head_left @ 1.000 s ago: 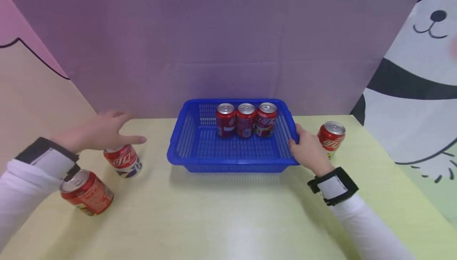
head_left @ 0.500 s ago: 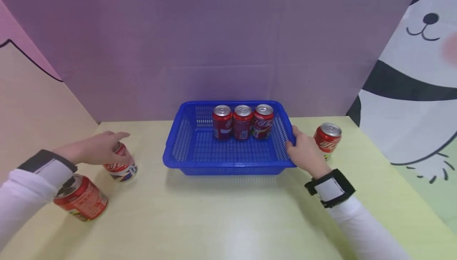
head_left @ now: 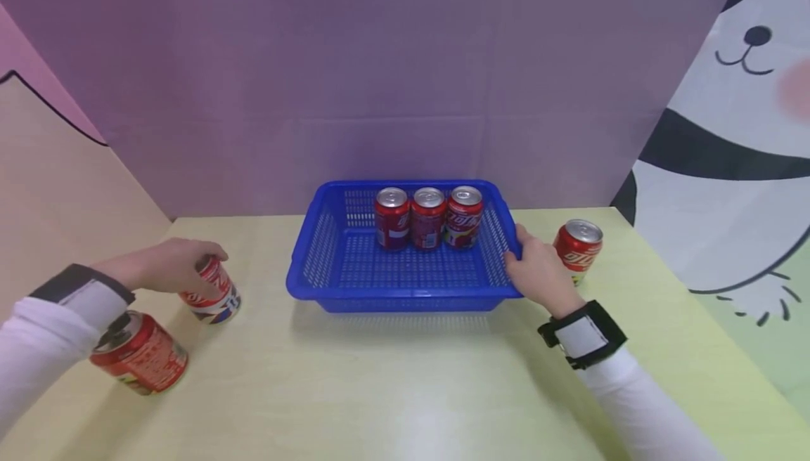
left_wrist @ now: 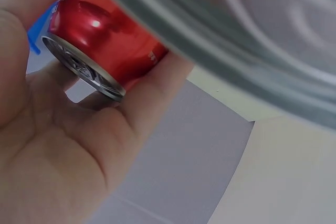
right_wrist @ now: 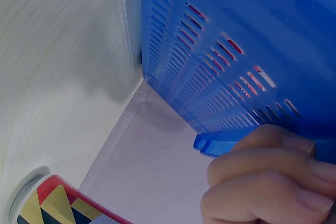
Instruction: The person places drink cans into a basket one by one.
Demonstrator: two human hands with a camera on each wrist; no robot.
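left grip [head_left: 174, 265]: wrapped part-way round the held can [head_left: 219, 304], spread about as wide as the can's body.
held can: between thumb and fingers, lid end toward the palm, at the left of the counter [head_left: 380, 391]; lifted or resting, cannot tell.
left wrist view: silver lid end and gap before the palm both plain, mostly covered from the head.
near can [head_left: 142, 357]: close by the left wrist, partly behind the strap [head_left: 82, 289]; huge lid across the upper right in the wrist view.
right grip [head_left: 538, 271]: hooked over the right rim of the blue basket [head_left: 405, 292].
right wrist view: bent fingers [right_wrist: 262, 192] at the rim, red through the slots.
three cans [head_left: 427, 225]: upright in a row inside, toward the back right.
right can [head_left: 579, 256]: just beside the right grip; yellow-and-black pattern visible only from the wrist.
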